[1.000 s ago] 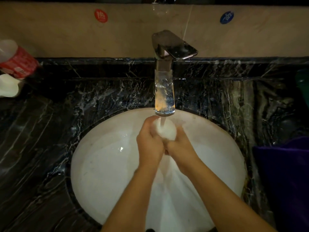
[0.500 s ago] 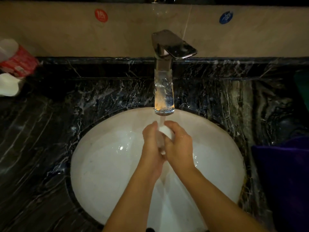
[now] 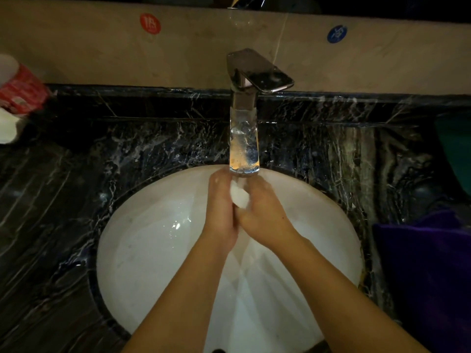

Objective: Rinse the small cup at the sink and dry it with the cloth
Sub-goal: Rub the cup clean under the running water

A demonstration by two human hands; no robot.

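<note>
Over the white sink (image 3: 142, 250), just under the tap (image 3: 244, 138) spout, both hands meet around the small white cup (image 3: 239, 193). The left hand (image 3: 220, 207) curls its fingers round the cup's left side and the right hand (image 3: 265, 212) wraps its right side, so only a sliver of the cup shows between them, with water running onto it. On the wall behind the table's back edge sit a round red sticker (image 3: 150, 23) and a round blue sticker (image 3: 337, 33), each with a single white character too blurred to read surely. At the back left corner of the dark marble table (image 3: 63, 200) lies a red and white printed cup (image 3: 19, 87) on its side, its print unreadable, with something white (image 3: 7, 128) just beside it. A purple cloth (image 3: 428, 271) lies at the table's right edge, well apart from the hands, and a green thing (image 3: 456, 146) sits behind it. The table's left side between sink rim and front edge is bare marble.
</note>
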